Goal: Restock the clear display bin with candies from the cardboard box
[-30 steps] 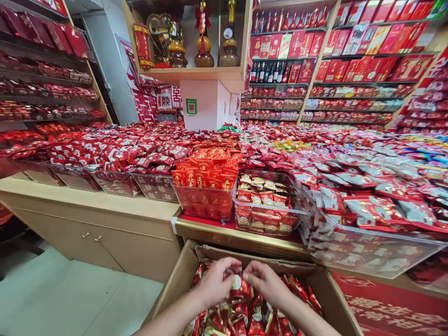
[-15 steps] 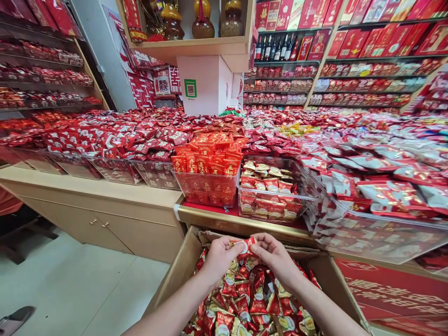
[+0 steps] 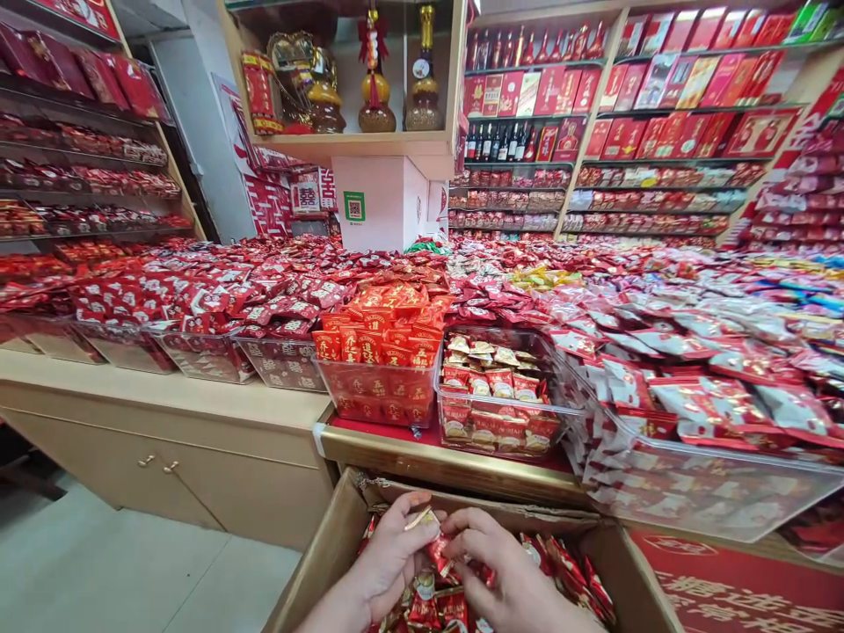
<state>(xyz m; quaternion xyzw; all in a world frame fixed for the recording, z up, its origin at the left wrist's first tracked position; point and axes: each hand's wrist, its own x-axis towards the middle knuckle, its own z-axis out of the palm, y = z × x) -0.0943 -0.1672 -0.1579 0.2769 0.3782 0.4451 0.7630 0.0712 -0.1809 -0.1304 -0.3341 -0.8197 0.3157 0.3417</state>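
Over an open cardboard box (image 3: 315, 556), my left hand (image 3: 396, 558) pinches a small red and gold wrapped candy (image 3: 438, 552) between thumb and fingers. My right hand (image 3: 498, 563) is curled in from the other side, its fingertips closed at the candy's right edge. Beneath both hands lie many loose candies (image 3: 425, 607) of the same red and gold wrapping. Behind the box, a clear plastic bin (image 3: 491, 435) holds similar candies stacked in rows, with a gap at its right side.
Left of that bin stands a clear bin of orange-red packets (image 3: 375, 387). To its right, a larger clear bin (image 3: 712, 483) overflows with red and white packets. A gold-edged counter ledge (image 3: 448, 457) runs behind the box. A cabinet with shelves (image 3: 356, 141) hangs above the display.
The view has tilted up, so the scenery sits lower in the picture. Both hands are lower over the box, and the candy between them has turned from lying flat to slanting.
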